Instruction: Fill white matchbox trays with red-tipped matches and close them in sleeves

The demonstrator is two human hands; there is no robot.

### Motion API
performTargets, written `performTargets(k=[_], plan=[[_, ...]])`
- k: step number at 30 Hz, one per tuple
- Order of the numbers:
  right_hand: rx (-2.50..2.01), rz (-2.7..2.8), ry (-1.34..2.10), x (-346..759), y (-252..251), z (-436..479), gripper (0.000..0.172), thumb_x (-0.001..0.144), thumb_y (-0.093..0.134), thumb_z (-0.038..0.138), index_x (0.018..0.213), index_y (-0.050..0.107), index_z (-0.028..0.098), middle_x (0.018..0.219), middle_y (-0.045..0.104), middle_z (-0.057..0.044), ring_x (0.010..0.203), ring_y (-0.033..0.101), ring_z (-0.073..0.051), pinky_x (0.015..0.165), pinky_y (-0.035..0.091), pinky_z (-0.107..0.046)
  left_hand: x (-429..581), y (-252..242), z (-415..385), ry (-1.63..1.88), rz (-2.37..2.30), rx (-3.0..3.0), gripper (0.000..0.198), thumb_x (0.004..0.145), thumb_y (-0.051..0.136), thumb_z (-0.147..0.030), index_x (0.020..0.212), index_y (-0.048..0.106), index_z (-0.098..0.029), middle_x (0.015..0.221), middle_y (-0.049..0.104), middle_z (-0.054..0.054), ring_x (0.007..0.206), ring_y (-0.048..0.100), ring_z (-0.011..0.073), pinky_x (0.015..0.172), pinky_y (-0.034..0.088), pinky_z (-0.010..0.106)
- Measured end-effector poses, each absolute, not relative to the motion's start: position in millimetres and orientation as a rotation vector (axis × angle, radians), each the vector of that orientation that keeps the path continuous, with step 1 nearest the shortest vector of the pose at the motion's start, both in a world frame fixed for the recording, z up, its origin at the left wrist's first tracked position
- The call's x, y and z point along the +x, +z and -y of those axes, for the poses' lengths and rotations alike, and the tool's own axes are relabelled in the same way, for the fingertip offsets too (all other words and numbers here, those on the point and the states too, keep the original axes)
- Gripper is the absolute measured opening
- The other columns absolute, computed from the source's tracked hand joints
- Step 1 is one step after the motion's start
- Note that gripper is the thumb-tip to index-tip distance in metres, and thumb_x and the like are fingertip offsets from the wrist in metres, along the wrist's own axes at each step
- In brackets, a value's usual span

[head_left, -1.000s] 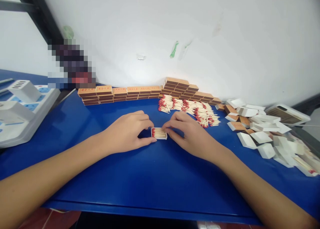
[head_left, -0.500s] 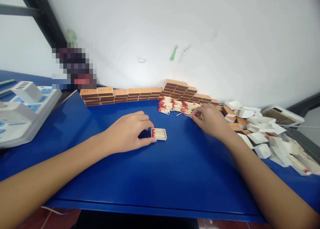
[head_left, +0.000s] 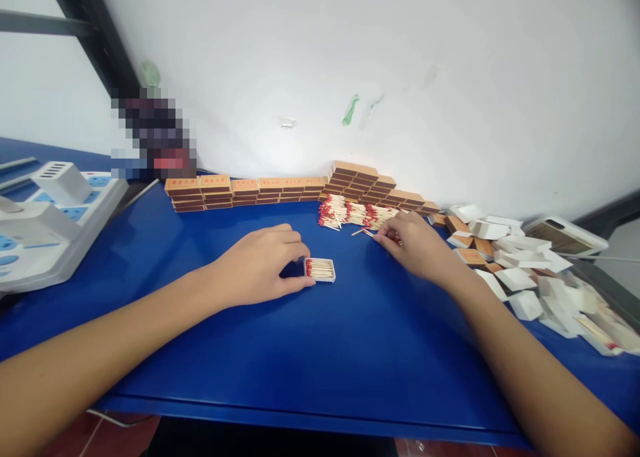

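Note:
A white matchbox tray lies flat on the blue table, lined with red-headed matches whose heads point left. My left hand grips its left end between thumb and forefinger. At the front of a heap of loose matches, my right hand is closed in a pinch, with a match at its fingertips. Some red shows under its curled fingers, too hidden to count. Another loose match lies just left of the fingertips.
Stacked orange-brown matchboxes line the wall behind the heap. To the right, white empty trays and box sleeves lie jumbled, near a phone-like white object. A white power strip with plugged-in adapters sits at the left.
My right hand has drawn slightly toward me and left, off the heap's front edge, with a match at its fingertips. My left hand stays on the tray. The view has shifted slightly.

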State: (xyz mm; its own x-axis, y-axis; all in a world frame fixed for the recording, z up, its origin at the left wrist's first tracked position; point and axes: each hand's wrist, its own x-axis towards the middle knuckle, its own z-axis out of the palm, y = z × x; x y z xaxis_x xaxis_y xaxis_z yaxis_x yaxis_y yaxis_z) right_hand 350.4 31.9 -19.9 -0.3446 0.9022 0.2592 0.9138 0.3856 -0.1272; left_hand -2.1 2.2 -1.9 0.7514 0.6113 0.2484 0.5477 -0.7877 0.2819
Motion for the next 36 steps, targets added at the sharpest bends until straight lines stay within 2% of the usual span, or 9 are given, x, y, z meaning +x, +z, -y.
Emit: performTargets(k=[7, 14, 20, 24, 27, 30, 36], plan=[[-1.587, 2.35, -0.053, 352.4, -18.5, -28.8, 0.022, 0.103, 0.06, 0.034, 0.083, 0.064, 0.024, 0.087, 0.068, -0.01, 0.09, 0.062, -0.031, 0.084, 0.047, -0.044, -2.2, -1.1, -1.7, 0.507, -0.91, 2.772, 0.026, 0.101, 0.077, -0.041, 0.109, 0.08, -0.017, 0.095, 0.073, 0.006, 0.093, 0.066, 0.0232, 0.075, 0.048, 0.033], [-1.563, 2.459, -0.005, 362.3, -5.2, -23.2, 0.019, 0.101, 0.062, 0.033, 0.087, 0.07, 0.024, 0.091, 0.069, -0.011, 0.095, 0.062, -0.031, 0.083, 0.047, -0.042, -2.8, -2.2, -1.9, 0.493, -0.908, 2.774, 0.027, 0.102, 0.075, -0.042, 0.109, 0.079, -0.017, 0.096, 0.073, 0.006, 0.094, 0.065, 0.0236, 0.076, 0.048, 0.034], [-1.566, 2.37, 0.002, 358.6, -13.7, -27.8, 0.018, 0.099, 0.065, 0.038, 0.09, 0.071, 0.023, 0.092, 0.071, -0.011, 0.096, 0.061, -0.031, 0.084, 0.047, -0.043, -2.2, -0.8, -2.0, 0.477, -0.922, 2.771, 0.027, 0.102, 0.075, -0.042, 0.108, 0.079, -0.017, 0.096, 0.073, 0.006, 0.094, 0.065, 0.0234, 0.075, 0.048, 0.034], [-1.562, 2.378, 0.078, 352.4, -16.5, -30.5, 0.019, 0.099, 0.06, 0.029, 0.084, 0.069, 0.022, 0.085, 0.07, -0.01, 0.087, 0.061, -0.028, 0.081, 0.046, -0.042, -2.1, -0.4, -1.8, 0.485, -0.929, 2.768, 0.025, 0.101, 0.075, -0.042, 0.108, 0.08, -0.018, 0.095, 0.073, 0.006, 0.093, 0.065, 0.0233, 0.073, 0.046, 0.033], [-1.55, 2.373, 0.061, 349.4, -15.7, -30.5, 0.02, 0.1, 0.059, 0.027, 0.082, 0.065, 0.023, 0.086, 0.071, -0.01, 0.088, 0.061, -0.029, 0.082, 0.046, -0.042, -2.5, -1.8, -2.4, 0.485, -0.922, 2.766, 0.026, 0.101, 0.075, -0.043, 0.108, 0.08, -0.018, 0.096, 0.073, 0.006, 0.094, 0.065, 0.0236, 0.075, 0.046, 0.033], [-1.527, 2.356, 0.041, 345.4, -13.7, -27.3, 0.018, 0.102, 0.058, 0.028, 0.086, 0.065, 0.023, 0.09, 0.071, -0.011, 0.092, 0.061, -0.03, 0.085, 0.047, -0.044, -2.6, -2.2, -3.1, 0.488, -0.924, 2.766, 0.029, 0.102, 0.074, -0.044, 0.109, 0.079, -0.017, 0.097, 0.073, 0.006, 0.095, 0.065, 0.0237, 0.075, 0.047, 0.034], [-1.309, 2.362, 0.109, 308.9, -1.5, 0.6, 0.016, 0.107, 0.06, 0.031, 0.094, 0.065, 0.024, 0.095, 0.068, -0.009, 0.092, 0.06, -0.028, 0.081, 0.048, -0.041, -0.3, -1.4, -2.9, 0.481, -0.938, 2.773, 0.025, 0.101, 0.075, -0.042, 0.109, 0.079, -0.018, 0.094, 0.072, 0.005, 0.093, 0.065, 0.0229, 0.074, 0.047, 0.033]])
